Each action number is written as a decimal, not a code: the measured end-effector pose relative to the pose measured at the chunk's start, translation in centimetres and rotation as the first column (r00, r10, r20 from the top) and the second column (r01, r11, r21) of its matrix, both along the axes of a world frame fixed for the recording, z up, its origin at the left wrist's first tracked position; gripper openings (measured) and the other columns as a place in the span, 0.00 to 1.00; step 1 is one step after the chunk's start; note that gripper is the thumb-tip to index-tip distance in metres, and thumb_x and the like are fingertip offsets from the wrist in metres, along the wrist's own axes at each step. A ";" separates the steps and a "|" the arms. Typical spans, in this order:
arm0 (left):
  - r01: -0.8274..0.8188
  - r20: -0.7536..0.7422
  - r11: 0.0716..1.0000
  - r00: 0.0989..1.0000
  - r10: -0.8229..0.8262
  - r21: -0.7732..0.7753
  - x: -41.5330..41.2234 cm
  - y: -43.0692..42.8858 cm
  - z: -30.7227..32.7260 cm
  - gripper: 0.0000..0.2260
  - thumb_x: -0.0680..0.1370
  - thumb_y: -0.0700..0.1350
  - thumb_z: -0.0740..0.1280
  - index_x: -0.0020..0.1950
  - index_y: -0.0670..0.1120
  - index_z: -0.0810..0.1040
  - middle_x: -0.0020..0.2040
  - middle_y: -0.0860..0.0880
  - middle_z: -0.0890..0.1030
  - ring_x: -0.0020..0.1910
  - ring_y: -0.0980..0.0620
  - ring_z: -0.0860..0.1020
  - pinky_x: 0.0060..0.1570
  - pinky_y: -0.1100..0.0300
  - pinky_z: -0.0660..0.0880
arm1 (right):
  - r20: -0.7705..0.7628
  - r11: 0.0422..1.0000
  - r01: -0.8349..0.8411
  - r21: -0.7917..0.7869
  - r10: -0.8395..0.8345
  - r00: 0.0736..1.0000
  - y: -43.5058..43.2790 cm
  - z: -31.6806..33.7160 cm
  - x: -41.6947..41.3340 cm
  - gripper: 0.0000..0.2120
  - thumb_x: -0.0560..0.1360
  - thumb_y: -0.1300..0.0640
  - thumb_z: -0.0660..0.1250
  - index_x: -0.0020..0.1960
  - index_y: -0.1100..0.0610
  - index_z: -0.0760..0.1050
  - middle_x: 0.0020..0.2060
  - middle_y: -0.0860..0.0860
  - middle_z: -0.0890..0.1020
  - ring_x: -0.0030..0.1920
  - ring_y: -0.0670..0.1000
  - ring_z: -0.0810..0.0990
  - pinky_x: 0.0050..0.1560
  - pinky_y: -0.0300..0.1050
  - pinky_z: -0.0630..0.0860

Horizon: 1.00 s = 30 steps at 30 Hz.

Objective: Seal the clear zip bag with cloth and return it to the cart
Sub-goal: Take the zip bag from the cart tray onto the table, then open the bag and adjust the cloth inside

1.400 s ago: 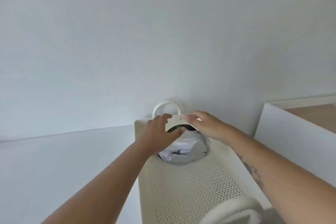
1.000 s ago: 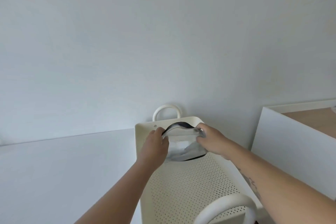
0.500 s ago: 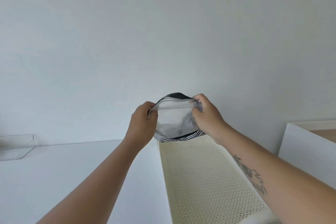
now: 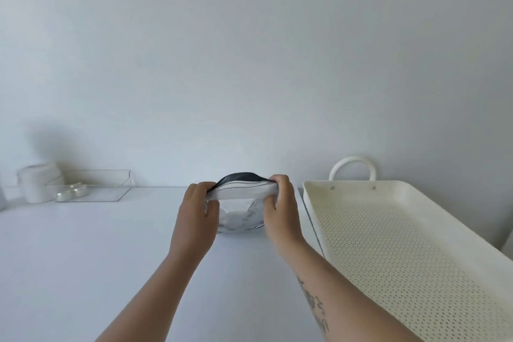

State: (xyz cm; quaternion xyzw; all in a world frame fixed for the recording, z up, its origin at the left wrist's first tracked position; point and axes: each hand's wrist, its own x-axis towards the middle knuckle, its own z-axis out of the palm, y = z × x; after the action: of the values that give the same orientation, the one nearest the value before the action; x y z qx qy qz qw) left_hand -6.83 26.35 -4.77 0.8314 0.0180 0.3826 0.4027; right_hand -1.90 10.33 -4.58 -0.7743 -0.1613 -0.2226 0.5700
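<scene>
A clear zip bag (image 4: 241, 211) with pale and dark striped cloth inside rests on the white table (image 4: 83, 258), held upright between both hands. My left hand (image 4: 195, 219) pinches the left end of its top edge, and my right hand (image 4: 280, 214) pinches the right end. The mouth of the bag bows upward between them, with a dark strip of cloth showing above the white zip band. The cream perforated cart tray (image 4: 402, 255) lies to the right of the bag, with nothing in it.
A white loop handle (image 4: 352, 166) rises at the tray's far end. At the far left of the table sit a white jar (image 4: 37, 186) and a clear acrylic tray (image 4: 91, 189) with small shiny items. A plain wall stands behind.
Both hands lifted the bag out of the cart tray and carried it left onto the white table. The view swung left, bringing the jar and the clear tray into sight.
</scene>
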 end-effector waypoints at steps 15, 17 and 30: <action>0.179 -0.265 0.953 0.933 -0.243 -0.245 -3.3 3.6 -5.8 0.30 0.73 0.50 0.73 0.69 0.62 0.61 0.65 0.63 0.68 0.64 0.62 0.68 0.62 0.61 0.67 | -0.222 0.991 -0.113 0.073 0.127 0.967 1.6 -6.7 -0.5 0.25 0.75 0.61 0.65 0.61 0.38 0.61 0.51 0.44 0.73 0.51 0.40 0.75 0.42 0.28 0.71; 0.259 -0.310 0.884 0.867 -0.390 -0.388 -4.3 4.3 -5.7 0.32 0.74 0.50 0.72 0.69 0.69 0.57 0.64 0.69 0.69 0.62 0.63 0.72 0.59 0.61 0.70 | -0.292 0.973 -0.199 0.116 0.224 0.930 1.0 -6.7 -0.6 0.29 0.73 0.59 0.68 0.64 0.36 0.60 0.53 0.41 0.72 0.48 0.30 0.74 0.40 0.23 0.70; 0.394 0.007 0.478 0.777 -0.630 -0.785 -3.7 8.2 -5.6 0.18 0.76 0.50 0.71 0.63 0.43 0.77 0.64 0.42 0.79 0.62 0.43 0.78 0.57 0.59 0.77 | -0.305 0.577 -0.360 0.733 0.752 0.584 -0.7 -4.9 -1.2 0.15 0.79 0.56 0.59 0.65 0.53 0.75 0.60 0.55 0.81 0.59 0.53 0.80 0.53 0.47 0.80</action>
State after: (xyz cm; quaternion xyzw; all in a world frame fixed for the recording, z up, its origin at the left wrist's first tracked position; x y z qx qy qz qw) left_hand -10.58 34.56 -10.39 0.5988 -0.0204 0.0765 0.7970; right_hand -3.08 9.58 -9.51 -0.4793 -0.1459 0.1949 0.8432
